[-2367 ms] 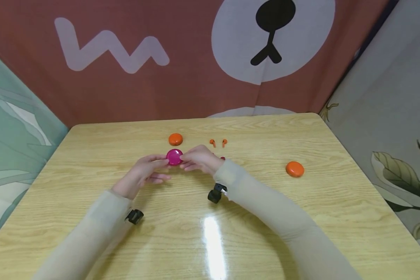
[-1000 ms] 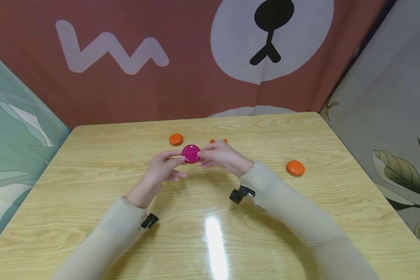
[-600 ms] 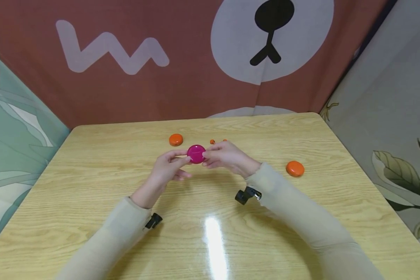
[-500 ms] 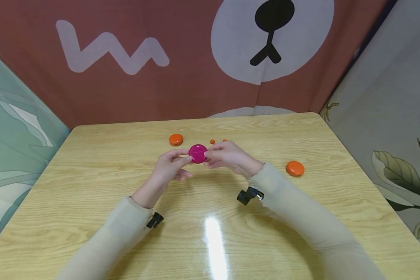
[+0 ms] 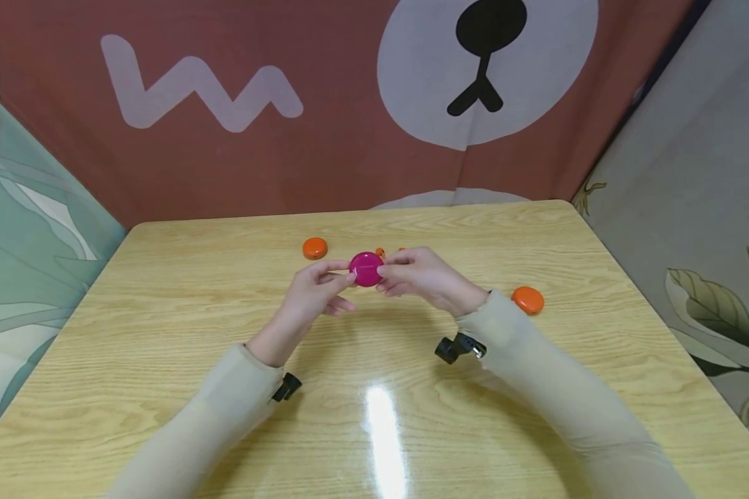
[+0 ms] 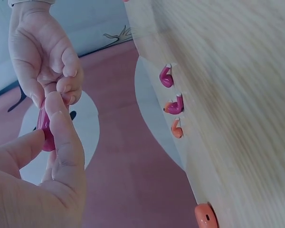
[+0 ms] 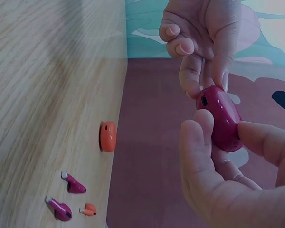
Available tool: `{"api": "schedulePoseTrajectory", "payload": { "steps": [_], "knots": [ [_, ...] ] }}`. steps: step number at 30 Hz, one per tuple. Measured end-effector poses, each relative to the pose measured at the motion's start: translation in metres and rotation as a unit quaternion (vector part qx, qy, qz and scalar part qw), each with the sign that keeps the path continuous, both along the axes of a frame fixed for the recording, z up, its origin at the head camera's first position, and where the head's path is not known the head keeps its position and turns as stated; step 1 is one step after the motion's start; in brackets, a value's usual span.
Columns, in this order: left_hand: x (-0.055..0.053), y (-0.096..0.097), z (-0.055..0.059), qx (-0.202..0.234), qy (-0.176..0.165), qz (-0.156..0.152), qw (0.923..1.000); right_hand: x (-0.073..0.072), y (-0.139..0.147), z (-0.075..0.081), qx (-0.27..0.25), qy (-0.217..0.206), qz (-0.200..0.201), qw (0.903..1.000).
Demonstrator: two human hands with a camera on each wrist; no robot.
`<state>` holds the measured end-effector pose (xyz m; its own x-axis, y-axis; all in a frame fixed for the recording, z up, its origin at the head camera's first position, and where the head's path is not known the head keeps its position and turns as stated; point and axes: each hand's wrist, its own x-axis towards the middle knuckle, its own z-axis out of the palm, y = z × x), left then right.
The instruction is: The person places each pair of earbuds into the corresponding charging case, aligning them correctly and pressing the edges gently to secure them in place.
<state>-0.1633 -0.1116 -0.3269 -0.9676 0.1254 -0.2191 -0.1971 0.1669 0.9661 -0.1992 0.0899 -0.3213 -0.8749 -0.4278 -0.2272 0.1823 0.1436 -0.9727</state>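
A round, glossy magenta earbud case (image 5: 366, 269) is held up off the table, its lid closed. My left hand (image 5: 315, 291) pinches its left edge between thumb and fingers. From the other side, my right hand (image 5: 427, 277) pinches the right edge. A small dark port (image 7: 204, 101) shows on the case in the right wrist view. Two magenta earbuds, one upper (image 7: 73, 183) and one lower (image 7: 59, 209), lie on the table; the hands hide them in the head view. Near them lie orange earbuds (image 5: 380, 253), partly covered by my right hand.
One orange earbud case (image 5: 315, 248) sits toward the back of the wooden table (image 5: 193, 312), left of the earbuds. Another orange case (image 5: 528, 300) stands to the right, close to my right sleeve. A printed curtain (image 5: 324, 166) hangs behind the table's far edge.
Both hands have carried the magenta case to the right and slightly upward, keeping their pinch on it. The orange earbuds have become partly hidden behind the right hand. The orange cases have stayed put.
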Motion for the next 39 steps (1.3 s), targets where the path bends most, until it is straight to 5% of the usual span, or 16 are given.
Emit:
{"api": "schedulePoseTrajectory", "payload": {
  "steps": [18,39],
  "knots": [
    [-0.002,0.015,0.004,0.026,0.030,-0.008,0.9992,0.004,0.015,0.005,-0.018,0.044,-0.003,0.9989],
    [-0.006,0.041,0.014,0.026,0.049,-0.012,0.9984,0.008,0.043,0.015,0.019,0.071,-0.017,0.9971]
  ]
}}
